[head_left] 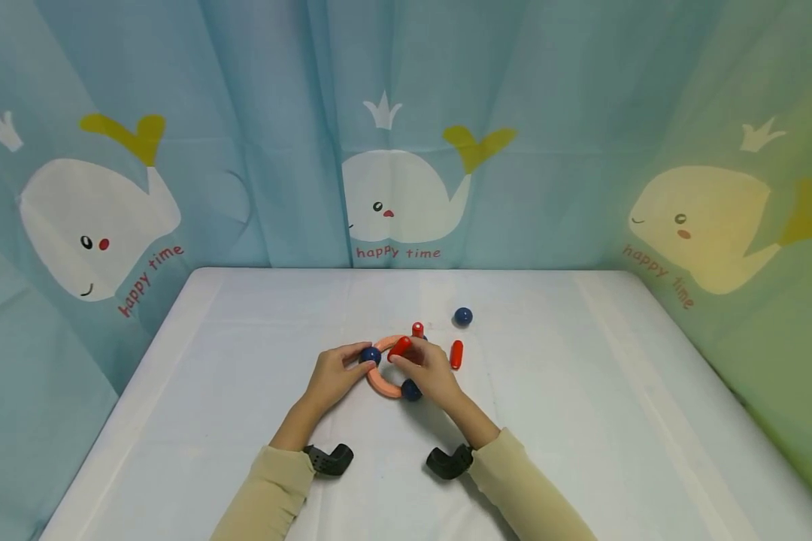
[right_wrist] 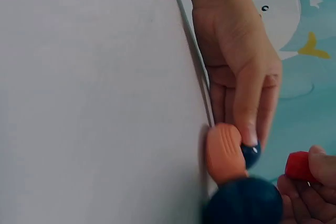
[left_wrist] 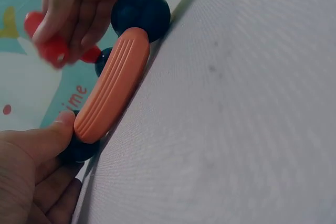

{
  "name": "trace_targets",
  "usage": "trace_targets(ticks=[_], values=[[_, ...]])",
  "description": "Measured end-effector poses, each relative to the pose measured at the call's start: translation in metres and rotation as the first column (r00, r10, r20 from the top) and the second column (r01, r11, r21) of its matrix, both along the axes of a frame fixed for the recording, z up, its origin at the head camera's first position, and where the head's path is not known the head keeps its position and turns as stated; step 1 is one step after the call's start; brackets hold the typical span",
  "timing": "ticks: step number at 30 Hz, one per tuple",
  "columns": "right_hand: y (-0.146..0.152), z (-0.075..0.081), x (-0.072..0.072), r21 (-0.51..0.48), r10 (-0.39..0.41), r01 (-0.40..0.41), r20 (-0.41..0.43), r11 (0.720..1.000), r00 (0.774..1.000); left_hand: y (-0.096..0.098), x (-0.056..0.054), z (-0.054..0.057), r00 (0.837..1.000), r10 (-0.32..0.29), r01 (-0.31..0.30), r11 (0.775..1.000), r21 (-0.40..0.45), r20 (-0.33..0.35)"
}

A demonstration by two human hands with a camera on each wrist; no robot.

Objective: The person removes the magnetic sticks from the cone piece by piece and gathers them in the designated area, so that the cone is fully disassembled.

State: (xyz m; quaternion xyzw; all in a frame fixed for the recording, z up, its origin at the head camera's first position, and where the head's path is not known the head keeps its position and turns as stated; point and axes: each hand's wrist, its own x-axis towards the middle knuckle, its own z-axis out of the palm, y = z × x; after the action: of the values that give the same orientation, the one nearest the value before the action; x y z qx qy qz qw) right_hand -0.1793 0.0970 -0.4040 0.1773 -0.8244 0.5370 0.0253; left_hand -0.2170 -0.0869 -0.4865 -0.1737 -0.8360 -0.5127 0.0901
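Observation:
Between both hands lies a ring of orange curved bars joined by dark blue balls. My left hand pinches the ball on the ring's left side between thumb and fingers. A red rod is held in my right hand, raised over the ring; in the left wrist view this rod is blurred. Another blue ball sits at the ring's near side, beside the right hand. At the far side a second red rod shows behind the right fingers, which partly hide the ring.
A loose blue ball rests farther back on the white-covered table. One more red rod lies just right of the right hand. A blue curtain with whale prints hangs behind the table.

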Motion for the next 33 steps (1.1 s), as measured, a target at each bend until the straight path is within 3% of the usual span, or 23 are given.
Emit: trace_targets(ticks=[3,12,17,26,33], values=[[0.01,-0.001,0.003,0.025,-0.007,0.007,0.006,1.0,1.0,-0.001,0.001,0.001,1.0,0.0,0.0,1.0,0.004,0.006],[0.042,-0.037,-0.014,0.021,-0.023,0.023,-0.002,1.0,1.0,-0.002,0.003,0.001,1.0,-0.006,0.005,1.0,0.022,0.025],[0.061,-0.039,-0.022,0.01,-0.073,0.072,0.013,0.997,0.997,-0.002,0.003,0.001,1.0,-0.011,0.01,1.0,0.014,0.029],[0.093,-0.033,-0.025,0.089,-0.211,0.199,0.165,0.976,0.963,-0.001,0.003,0.0,0.999,-0.008,0.007,1.0,0.028,0.04],[0.108,-0.038,-0.025,0.132,-0.23,0.208,0.182,0.969,0.956,-0.001,0.003,0.0,0.999,-0.005,0.004,1.0,0.024,0.048]])
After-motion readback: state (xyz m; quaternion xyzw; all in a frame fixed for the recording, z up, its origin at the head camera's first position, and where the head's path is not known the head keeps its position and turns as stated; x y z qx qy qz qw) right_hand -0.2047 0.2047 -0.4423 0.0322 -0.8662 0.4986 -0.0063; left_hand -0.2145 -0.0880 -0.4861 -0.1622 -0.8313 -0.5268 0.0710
